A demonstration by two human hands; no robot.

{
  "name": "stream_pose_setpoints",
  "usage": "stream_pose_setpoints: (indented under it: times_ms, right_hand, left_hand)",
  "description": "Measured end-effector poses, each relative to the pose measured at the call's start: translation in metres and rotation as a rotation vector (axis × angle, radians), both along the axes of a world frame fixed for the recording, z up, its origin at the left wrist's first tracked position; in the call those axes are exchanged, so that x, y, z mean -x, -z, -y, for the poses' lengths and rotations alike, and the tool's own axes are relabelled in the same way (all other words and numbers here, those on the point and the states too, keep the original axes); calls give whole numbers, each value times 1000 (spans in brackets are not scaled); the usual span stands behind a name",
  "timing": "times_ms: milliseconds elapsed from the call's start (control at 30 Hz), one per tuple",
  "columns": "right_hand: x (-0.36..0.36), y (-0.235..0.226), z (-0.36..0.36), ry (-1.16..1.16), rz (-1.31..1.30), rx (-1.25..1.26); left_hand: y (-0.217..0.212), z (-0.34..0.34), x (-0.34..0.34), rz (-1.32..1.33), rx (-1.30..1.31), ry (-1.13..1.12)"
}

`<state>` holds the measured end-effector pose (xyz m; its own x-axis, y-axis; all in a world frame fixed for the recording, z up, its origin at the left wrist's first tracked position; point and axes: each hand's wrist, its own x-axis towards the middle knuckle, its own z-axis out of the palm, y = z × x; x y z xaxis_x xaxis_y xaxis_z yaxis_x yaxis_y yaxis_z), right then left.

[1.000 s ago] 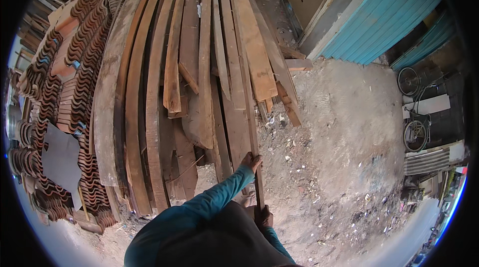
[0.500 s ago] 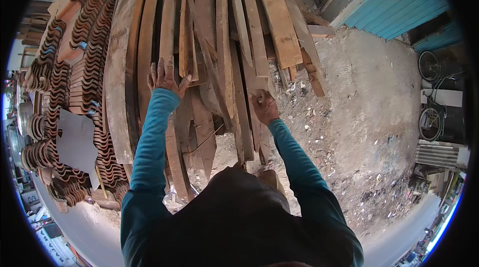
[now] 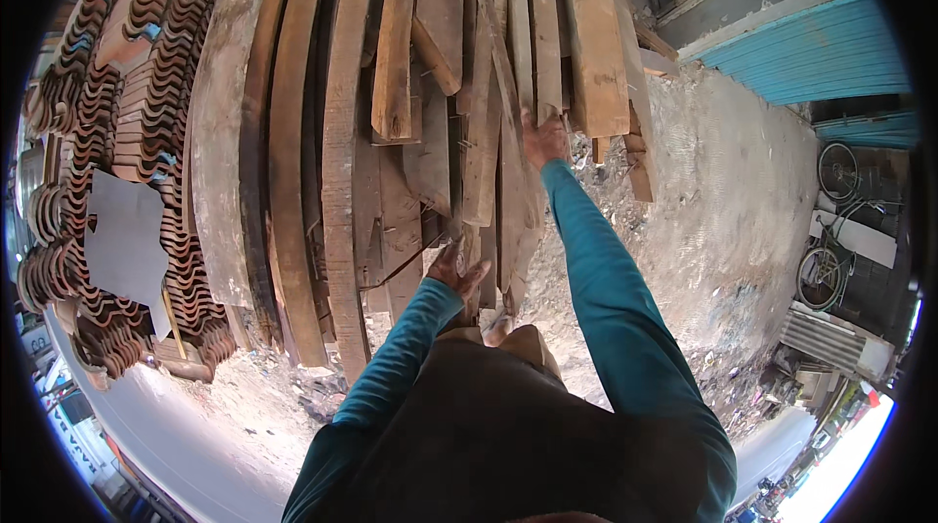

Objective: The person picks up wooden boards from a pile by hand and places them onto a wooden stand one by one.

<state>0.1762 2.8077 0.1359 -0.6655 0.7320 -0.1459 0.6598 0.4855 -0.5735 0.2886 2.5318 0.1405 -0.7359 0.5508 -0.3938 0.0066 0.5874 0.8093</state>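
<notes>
A pile of long, weathered wooden planks [image 3: 342, 132] stretches away in front of me. At its right side, my right hand [image 3: 547, 138] has its fingers closed on the near end of a narrow wooden plank [image 3: 543, 44]. My left hand [image 3: 457, 271] is lower and closer to my body, thumb and fingers apart, beside the near ends of some boards; whether it touches one I cannot tell. Between the hands, a thin slanting strip of wood [image 3: 496, 30] crosses over other boards. A thick, pale brown beam [image 3: 598, 54] lies just right of my right hand.
Stacked curved clay roof tiles [image 3: 147, 132] stand at the left, with a torn grey sheet [image 3: 127, 240] on them. Rubble-strewn ground [image 3: 703, 230] lies at the right. Beyond it are a bicycle [image 3: 826, 269], corrugated sheets [image 3: 831, 337] and a blue slatted panel [image 3: 811, 44].
My left hand has come off the planks at the upper left and moved right and nearer my body. My right hand has reached farther forward to a plank end. The view has shifted slightly.
</notes>
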Motion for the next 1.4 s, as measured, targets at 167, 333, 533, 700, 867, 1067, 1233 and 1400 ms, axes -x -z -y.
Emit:
stream_pose_setpoints:
  times_ms: [167, 333, 533, 700, 867, 1067, 1233, 1400]
  right_hand:
    - [12, 46, 12, 12, -149, 167]
    - [18, 22, 25, 57, -220, 164]
    - [24, 35, -16, 23, 8, 132]
    - [46, 75, -47, 4, -145, 640]
    - [66, 72, -32, 96, -48, 813]
    - [45, 26, -75, -117, 0, 546]
    - [36, -129, -64, -236, -8, 603]
    - [6, -259, -76, -128, -369, 604]
  left_hand:
    - [89, -83, -42, 408, -82, -159]
    - [126, -136, -17, 955, -523, -645]
    - [90, -90, -24, 921, -606, -687]
    - [43, -39, -14, 824, -686, -737]
    - [54, -23, -17, 754, -654, -761]
    - [54, -16, -9, 752, -617, -745]
    - [57, -22, -1, 840, -636, -714]
    - [65, -35, -3, 817, -598, -793]
